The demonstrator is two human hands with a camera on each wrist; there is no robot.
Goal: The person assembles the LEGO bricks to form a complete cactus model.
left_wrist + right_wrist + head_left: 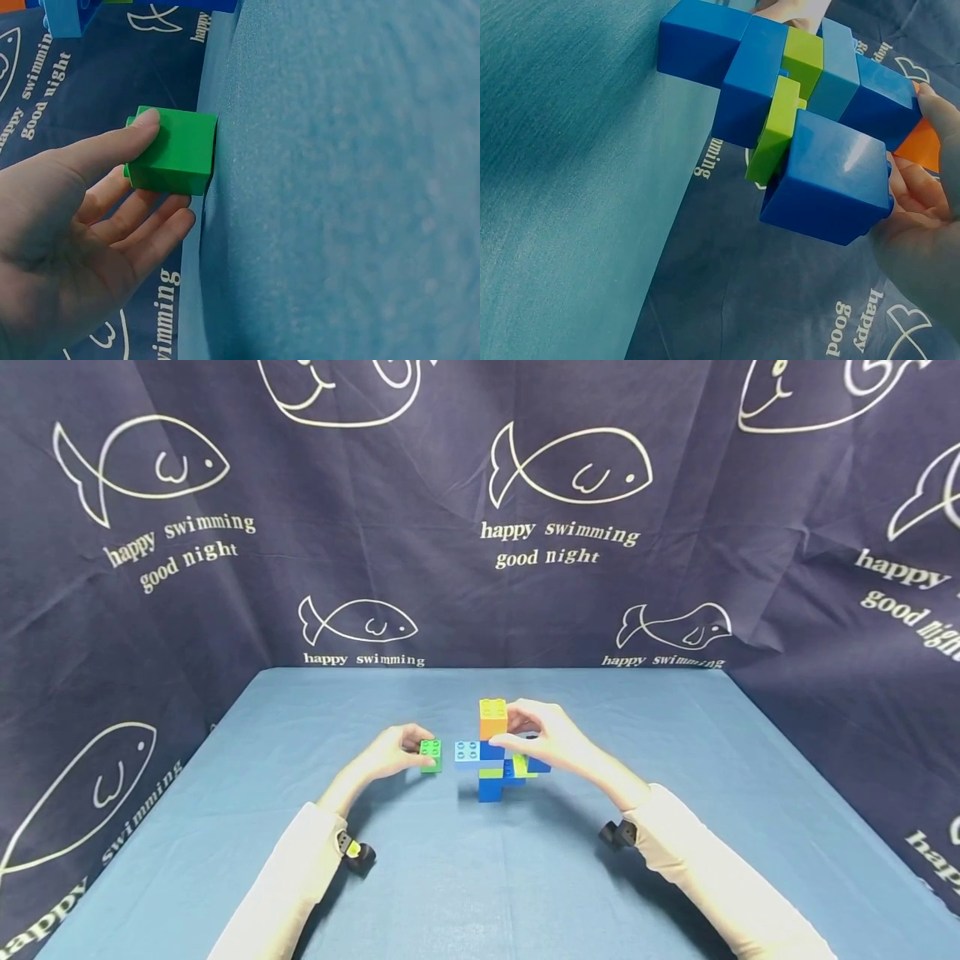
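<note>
My left hand (388, 752) pinches a green building block (430, 757) between thumb and fingers. In the left wrist view, the thumb presses one side of the green block (178, 142) and the fingers lie under the opposite side. To its right stands a stacked structure of building blocks (491, 789) in dark blue, light blue and lime green. An orange block (492, 727) tops it. My right hand (553, 737) grips the structure around the orange block, thumb in front. A light blue block (467, 752) juts out toward the green one, with a gap between them.
A blue cloth covers the table (480, 877). Behind and at both sides hangs a dark blue curtain (450, 527) with fish drawings and lettering. In the right wrist view, a large dark blue block (832, 172) sticks out from the structure near the right palm.
</note>
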